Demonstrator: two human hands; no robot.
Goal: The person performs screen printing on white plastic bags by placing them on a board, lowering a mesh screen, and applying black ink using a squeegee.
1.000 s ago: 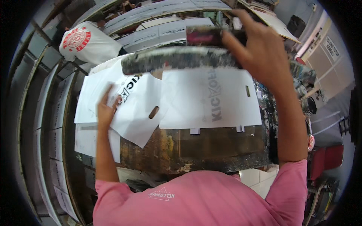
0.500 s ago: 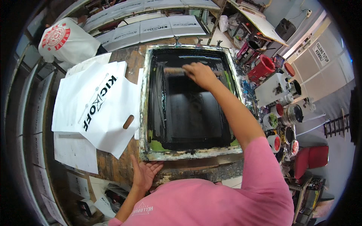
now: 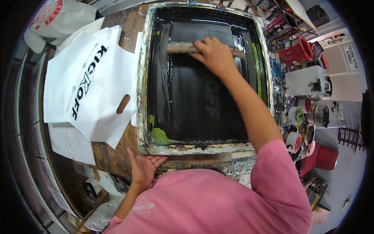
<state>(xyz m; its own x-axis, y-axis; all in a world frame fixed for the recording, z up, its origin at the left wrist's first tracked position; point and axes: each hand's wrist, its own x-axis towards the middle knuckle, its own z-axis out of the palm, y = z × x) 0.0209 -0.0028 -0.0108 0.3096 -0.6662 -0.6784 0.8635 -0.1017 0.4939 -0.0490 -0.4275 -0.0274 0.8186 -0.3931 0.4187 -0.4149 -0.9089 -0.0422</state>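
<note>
A wooden-handled squeegee point(image 3: 181, 48) lies across the far part of a screen-printing frame point(image 3: 202, 149), on mesh covered in glossy black ink. My right hand point(image 3: 216, 56) is closed round the middle of its handle, the arm reaching over the screen's right side. Faint dark lettering shows in the mesh nearer to me. At the frame's near left corner, my left hand point(image 3: 143, 169) is palm up with its fingers stretched out, the tips at or just under the near edge. Whether they touch the frame I cannot tell. The squeegee's blade is hidden.
White printed bags point(image 3: 107, 87) with cut-out handles are stacked on the worn wooden table point(image 3: 113, 159) left of the frame. Ink tubs and a red bucket point(image 3: 295, 52) crowd the right side. Another person's white shirt point(image 3: 64, 17) shows at the far left, near a metal rack point(image 3: 19, 117).
My right hand has drawn the squeegee a little toward me over the mesh. The view has shifted, so the frame looks larger and higher. My left hand stays at the near corner.
</note>
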